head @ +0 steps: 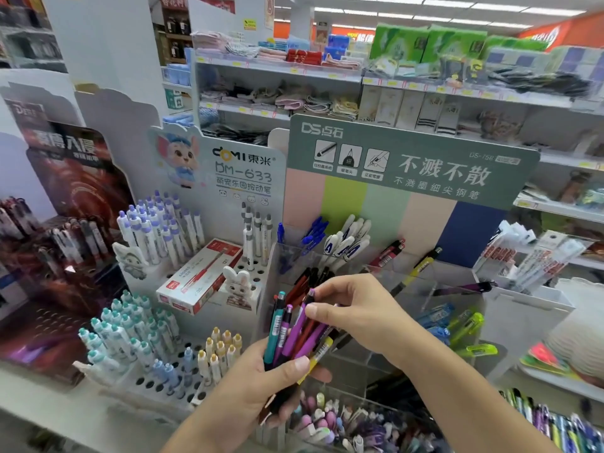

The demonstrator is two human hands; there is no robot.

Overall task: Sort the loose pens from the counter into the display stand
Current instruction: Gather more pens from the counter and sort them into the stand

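We note a white counter (49, 416) bearing cardboard pen stands (183, 322) and clear acrylic pen bins (376, 416).

I can't see the lower ends of the pens (294, 335) — my left hand (261, 380) covers them. The bin of small items (343, 423) at the bottom edge is blurred and cut off — contents unreadable.

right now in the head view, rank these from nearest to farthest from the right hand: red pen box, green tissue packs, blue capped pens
1. Blue capped pens, just above the right hand.
2. Red pen box, to its left.
3. Green tissue packs, on the top shelf, far behind.
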